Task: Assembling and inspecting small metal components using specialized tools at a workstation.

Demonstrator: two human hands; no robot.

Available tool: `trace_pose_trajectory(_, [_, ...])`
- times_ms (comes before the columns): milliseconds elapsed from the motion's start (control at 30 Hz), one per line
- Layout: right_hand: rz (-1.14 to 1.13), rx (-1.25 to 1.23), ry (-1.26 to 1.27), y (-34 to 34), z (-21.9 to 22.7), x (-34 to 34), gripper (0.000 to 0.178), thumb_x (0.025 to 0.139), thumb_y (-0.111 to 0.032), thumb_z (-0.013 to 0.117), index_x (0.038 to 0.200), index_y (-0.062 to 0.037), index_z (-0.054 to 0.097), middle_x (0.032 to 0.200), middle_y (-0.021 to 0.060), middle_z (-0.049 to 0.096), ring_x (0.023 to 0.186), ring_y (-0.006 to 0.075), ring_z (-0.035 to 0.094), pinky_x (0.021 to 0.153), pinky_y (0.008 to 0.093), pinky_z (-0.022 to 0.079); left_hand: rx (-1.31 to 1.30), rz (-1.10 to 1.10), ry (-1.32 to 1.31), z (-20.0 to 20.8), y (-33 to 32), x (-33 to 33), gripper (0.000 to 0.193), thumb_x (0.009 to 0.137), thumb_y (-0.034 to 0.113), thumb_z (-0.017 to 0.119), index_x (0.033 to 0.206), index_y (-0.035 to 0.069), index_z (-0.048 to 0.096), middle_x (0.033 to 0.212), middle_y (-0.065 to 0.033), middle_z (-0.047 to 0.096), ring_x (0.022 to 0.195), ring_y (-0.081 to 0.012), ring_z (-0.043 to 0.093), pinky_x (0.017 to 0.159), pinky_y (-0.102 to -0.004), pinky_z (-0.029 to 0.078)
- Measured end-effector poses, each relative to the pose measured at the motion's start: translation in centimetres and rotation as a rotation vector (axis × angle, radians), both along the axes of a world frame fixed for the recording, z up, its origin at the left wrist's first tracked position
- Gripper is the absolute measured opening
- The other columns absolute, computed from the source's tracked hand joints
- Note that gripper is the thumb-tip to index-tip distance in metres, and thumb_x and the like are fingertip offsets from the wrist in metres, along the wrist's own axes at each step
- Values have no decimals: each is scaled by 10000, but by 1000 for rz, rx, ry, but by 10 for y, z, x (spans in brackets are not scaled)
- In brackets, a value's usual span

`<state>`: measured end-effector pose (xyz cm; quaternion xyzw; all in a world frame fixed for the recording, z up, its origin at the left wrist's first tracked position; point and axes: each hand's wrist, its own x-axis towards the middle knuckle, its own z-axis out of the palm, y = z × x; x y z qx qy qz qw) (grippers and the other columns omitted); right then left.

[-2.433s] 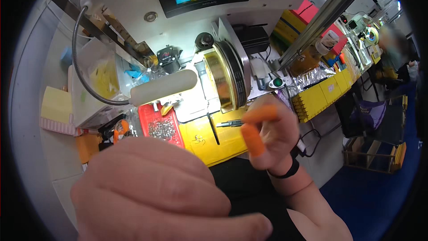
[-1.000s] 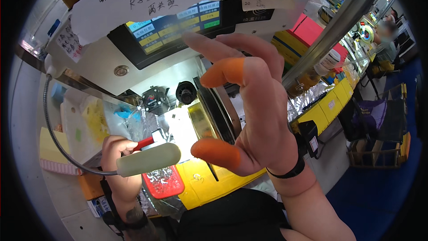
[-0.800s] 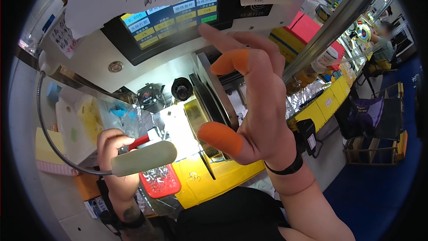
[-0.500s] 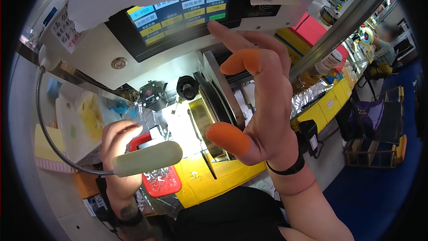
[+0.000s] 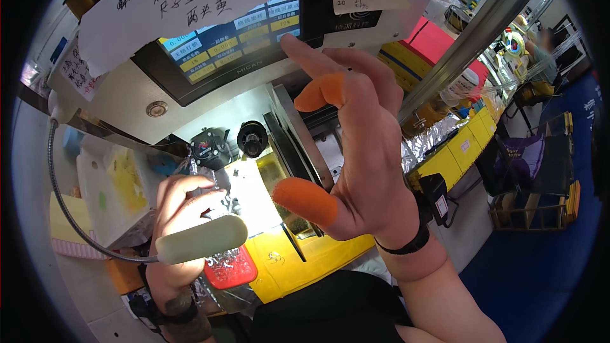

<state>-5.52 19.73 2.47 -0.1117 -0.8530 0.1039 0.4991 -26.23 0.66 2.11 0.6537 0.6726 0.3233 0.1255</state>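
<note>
My right hand [image 5: 368,133] reaches up to the touchscreen [image 5: 222,44]; one outstretched fingertip is at its lower right edge. The thumb and one bent finger wear orange finger cots. The hand holds nothing and its fingers are apart. My left hand [image 5: 178,209] is at the brightly lit work area, fingers curled by small metal parts [image 5: 234,200]. Whatever its fingertips pinch is too small to make out. A pale lamp head [image 5: 203,239] covers part of that hand. Just nearer lies a red tray [image 5: 232,273] of small silvery pieces.
A black round knob [image 5: 252,140] and a black motor-like block [image 5: 211,147] stand behind the work area. The lamp's bendable neck [image 5: 60,197] arcs along the left. Handwritten paper [image 5: 190,6] hangs over the screen. Yellow bins [image 5: 460,152] line the right; a person sits farther off.
My left hand has moved forward from above the red tray to the metal parts. My right fingertip remains at the screen, whose lower right button changed from green to blue. The view has shifted slightly.
</note>
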Motion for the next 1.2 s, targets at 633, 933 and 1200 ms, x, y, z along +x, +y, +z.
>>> trace_pose_trajectory(633, [38,-133,28,-4,-1,-2,557,867,-545,723,1028,-31,583,1349,233,658,1159,407,546,1021,462,371,-96,-83,32,16,6,-14,159,716,132,817,852,58,782,1056,-97,666,1030,-302,593,845,-389,505])
trace_pose_trajectory(933, [73,-176,86,-9,-3,4,770,893,-497,698,1375,74,509,983,110,654,1107,367,550,926,502,367,-84,15,-282,16,13,-4,240,707,145,839,749,20,638,883,-91,700,900,-246,607,763,-361,505])
trace_pose_trajectory(1200, [106,-156,151,-7,-7,-1,601,896,-487,695,1169,35,576,1117,173,643,1096,405,554,919,515,381,57,198,-341,-7,-9,8,195,727,77,783,776,14,605,868,-109,678,895,-266,604,789,-371,496])
